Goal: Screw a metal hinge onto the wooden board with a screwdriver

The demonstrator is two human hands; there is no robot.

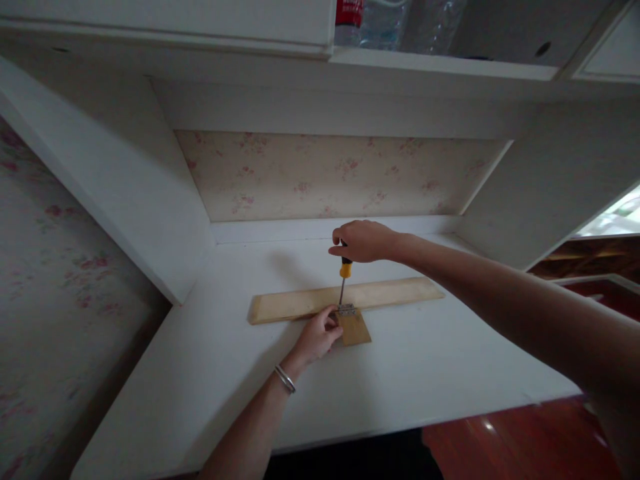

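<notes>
In the head view, the right hand (364, 241) is clenching the yellow-handled screwdriver (344, 280) upright, its tip standing on a small metal hinge (346, 309). The left hand (317, 337) is pinching that hinge where the long wooden strip (390, 293) and small wooden block (355, 329) are lying together on the white bench (425, 367).

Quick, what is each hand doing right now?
Left hand: fingers pinched at the metal hinge by the small wood piece.
Right hand: closed around the screwdriver.

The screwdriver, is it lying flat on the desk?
No, the right hand holds the screwdriver upright, tip down on the hinge.
</notes>
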